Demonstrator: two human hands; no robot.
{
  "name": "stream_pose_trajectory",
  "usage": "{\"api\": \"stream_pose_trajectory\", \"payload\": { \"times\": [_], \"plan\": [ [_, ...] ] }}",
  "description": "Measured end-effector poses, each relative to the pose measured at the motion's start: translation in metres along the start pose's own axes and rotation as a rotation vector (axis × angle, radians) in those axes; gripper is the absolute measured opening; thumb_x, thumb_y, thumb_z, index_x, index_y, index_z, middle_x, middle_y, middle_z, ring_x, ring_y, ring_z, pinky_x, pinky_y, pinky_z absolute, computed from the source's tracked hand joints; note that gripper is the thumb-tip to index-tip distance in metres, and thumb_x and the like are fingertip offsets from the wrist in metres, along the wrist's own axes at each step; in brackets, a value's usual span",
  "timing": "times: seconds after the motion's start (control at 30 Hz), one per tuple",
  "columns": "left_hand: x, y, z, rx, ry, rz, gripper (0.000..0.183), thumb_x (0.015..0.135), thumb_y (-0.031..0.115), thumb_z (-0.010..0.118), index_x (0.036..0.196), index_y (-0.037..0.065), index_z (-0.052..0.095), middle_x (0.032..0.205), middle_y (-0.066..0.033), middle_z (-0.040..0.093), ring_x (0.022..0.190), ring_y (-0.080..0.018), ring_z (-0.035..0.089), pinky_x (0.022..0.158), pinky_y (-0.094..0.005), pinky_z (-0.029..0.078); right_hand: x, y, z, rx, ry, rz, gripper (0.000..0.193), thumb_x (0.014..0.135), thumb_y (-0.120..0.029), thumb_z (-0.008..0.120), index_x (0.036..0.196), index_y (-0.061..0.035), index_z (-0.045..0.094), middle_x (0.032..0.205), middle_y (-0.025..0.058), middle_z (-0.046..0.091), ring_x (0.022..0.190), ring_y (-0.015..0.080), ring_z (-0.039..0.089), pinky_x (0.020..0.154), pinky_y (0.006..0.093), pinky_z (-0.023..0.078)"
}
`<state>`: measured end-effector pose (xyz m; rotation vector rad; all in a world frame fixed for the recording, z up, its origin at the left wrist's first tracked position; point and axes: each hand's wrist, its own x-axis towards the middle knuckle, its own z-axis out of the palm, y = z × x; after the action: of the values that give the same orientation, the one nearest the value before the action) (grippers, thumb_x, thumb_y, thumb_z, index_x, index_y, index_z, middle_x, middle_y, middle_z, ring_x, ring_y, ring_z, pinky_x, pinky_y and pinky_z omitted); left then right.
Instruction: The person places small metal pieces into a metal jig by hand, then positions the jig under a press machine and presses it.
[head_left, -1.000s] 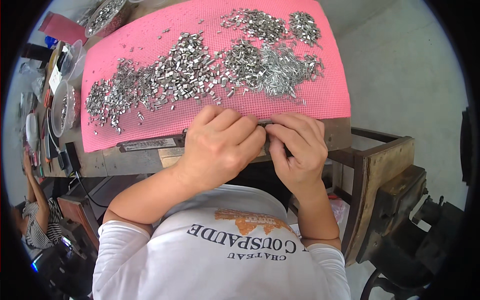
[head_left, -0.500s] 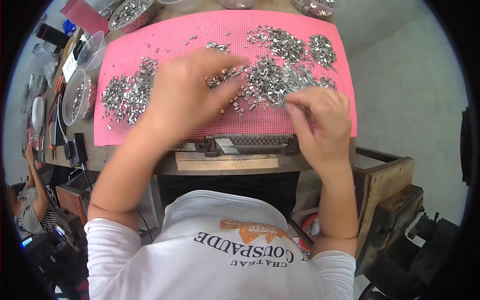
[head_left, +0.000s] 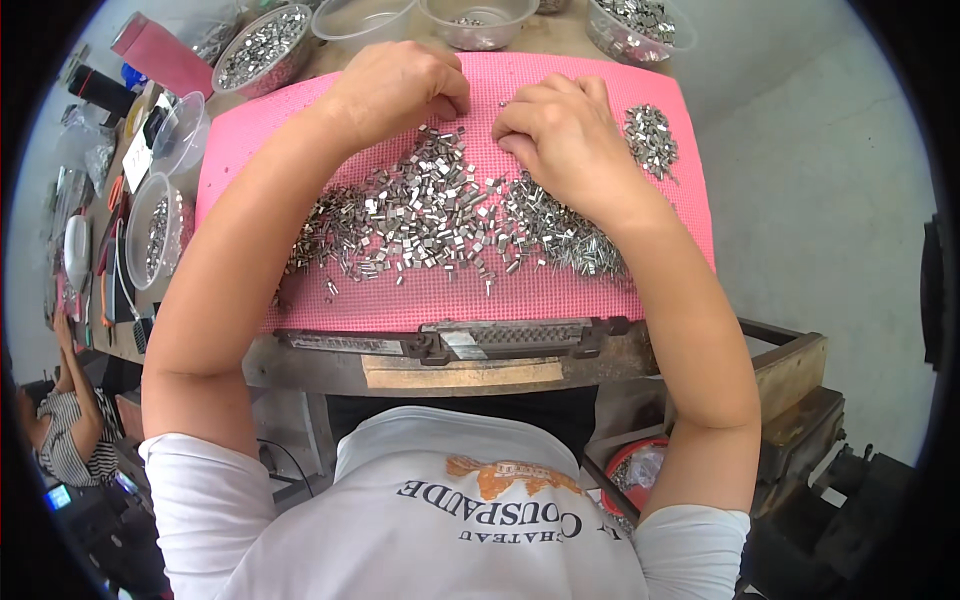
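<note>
Now reaching farther across pink mat (head_left: 545, 306) than in earlier frame with left hand (head_left: 405, 85) and right hand (head_left: 565, 130), both with curled fingers; cannot tell if gripping anything. Seeing metal pieces (head_left: 430, 215) heaped mostly bodyward, spread left-to-right; finding pin heap (head_left: 592, 256) nearer right hand.

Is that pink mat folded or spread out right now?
Spread out: the pink mat lies open across the bench, loose metal pieces scattered over it.

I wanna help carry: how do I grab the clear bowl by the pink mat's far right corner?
Grip the clear bowl by its right rim, probably from the right: that round edge is exposed, while another bowl stands left.
</note>
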<state>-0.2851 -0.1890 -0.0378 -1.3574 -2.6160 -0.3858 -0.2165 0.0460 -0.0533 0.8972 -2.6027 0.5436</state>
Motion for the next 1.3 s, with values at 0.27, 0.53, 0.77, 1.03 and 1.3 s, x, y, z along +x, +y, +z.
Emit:
{"api": "stream_pose_trajectory", "payload": {
  "times": [0.27,0.53,0.77,1.03,1.3],
  "plan": [
    [0.002,0.011,0.007,0.243,0.103,0.109,0.015,0.087,0.012,0.068,0.102,0.01,0.068,0.104,-0.007,0.071,0.098,-0.031,0.07,0.087,-0.0434,0.055,0.01,0.002,0.021,-0.221,0.066,-0.133,0.01,0.083,-0.007,0.065,0.091,-0.0058,0.071,0.098,0.0084,0.07,0.104,0.0258,0.064,0.094,0.0438,0.042],
    [-0.063,0.132,-0.031,-0.246,0.069,-0.212,0.007,0.088,0.008,0.068,0.093,0.003,0.066,0.095,-0.0154,0.065,0.09,-0.0381,0.064,0.079,-0.0468,0.051,-0.078,-0.061,-0.055,0.279,0.057,0.171,0.005,0.098,-0.006,0.056,0.103,-0.0058,0.058,0.096,0.0078,0.06,0.094,0.0274,0.058,0.092,0.0398,0.037],
    [-0.101,0.166,-0.008,-0.292,0.075,-0.295,0.011,0.079,0.006,0.079,0.086,0.007,0.071,0.092,-0.0073,0.065,0.087,-0.0307,0.062,0.079,-0.0422,0.05,-0.16,-0.101,-0.05,0.303,0.027,0.275,0.024,0.087,0.0,0.068,0.107,-0.0096,0.058,0.109,0.0048,0.06,0.102,0.0245,0.059,0.094,0.0422,0.034],
    [-0.101,0.181,-0.005,-0.226,0.13,-0.325,0.01,0.082,0.008,0.078,0.091,0.008,0.072,0.093,-0.0064,0.066,0.089,-0.0303,0.062,0.079,-0.042,0.048,-0.162,-0.106,-0.037,0.169,0.105,0.237,0.027,0.083,0.0,0.074,0.105,-0.0093,0.06,0.109,0.0059,0.064,0.102,0.0269,0.062,0.093,0.0418,0.038],
    [-0.094,0.212,0.016,-0.401,0.192,-0.311,0.014,0.086,0.01,0.077,0.099,0.01,0.072,0.104,-0.0042,0.067,0.095,-0.0262,0.063,0.082,-0.0397,0.044,-0.153,-0.108,-0.037,0.054,0.091,0.207,0.029,0.079,-0.001,0.077,0.103,-0.009,0.063,0.107,0.0058,0.063,0.1,0.0263,0.062,0.089,0.0411,0.041]
  ]
}}
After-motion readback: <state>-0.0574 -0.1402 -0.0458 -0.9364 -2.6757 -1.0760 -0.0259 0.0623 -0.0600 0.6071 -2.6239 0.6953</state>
